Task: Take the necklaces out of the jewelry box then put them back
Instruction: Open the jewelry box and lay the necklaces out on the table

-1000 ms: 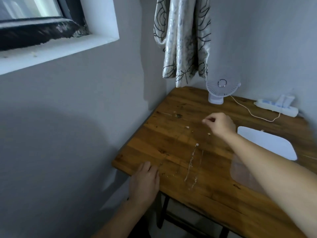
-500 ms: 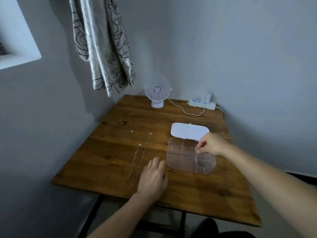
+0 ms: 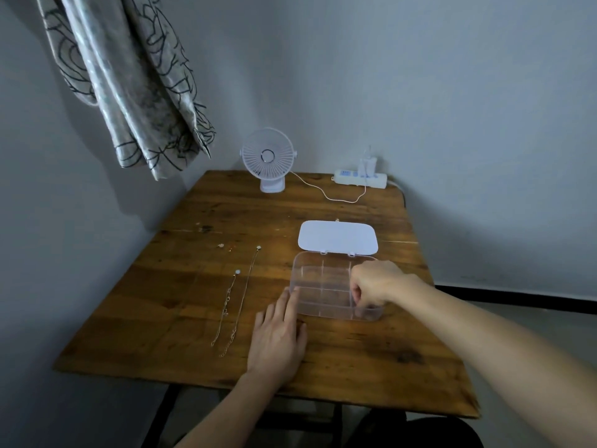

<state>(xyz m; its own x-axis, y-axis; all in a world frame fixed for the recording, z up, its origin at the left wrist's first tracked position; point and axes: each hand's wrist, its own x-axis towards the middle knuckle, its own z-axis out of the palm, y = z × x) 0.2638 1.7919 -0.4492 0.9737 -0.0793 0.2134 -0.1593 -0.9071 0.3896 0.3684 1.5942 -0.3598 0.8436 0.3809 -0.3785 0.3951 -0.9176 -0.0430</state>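
A clear plastic jewelry box (image 3: 318,287) with several compartments sits open on the wooden table (image 3: 355,350), its white lid (image 3: 337,237) folded flat behind it. Two thin necklaces lie stretched out left of the box: a shorter one (image 3: 227,302) and a longer one (image 3: 245,292), each ending in a small round pendant. My left hand (image 3: 279,334) rests flat on the table, fingertips touching the box's front left corner. My right hand (image 3: 376,282) reaches into the box's right side with fingers curled down; whether it holds anything is hidden.
Small earrings or beads (image 3: 226,246) lie on the table behind the necklaces. A white desk fan (image 3: 268,160) and a power strip (image 3: 360,179) stand at the back edge, joined by a cable. A patterned curtain (image 3: 129,79) hangs at upper left. Walls close the left and back.
The view swung right and down from the window corner. My right hand went from the table's left part to the box's right side. My left hand slid up to the box corner.
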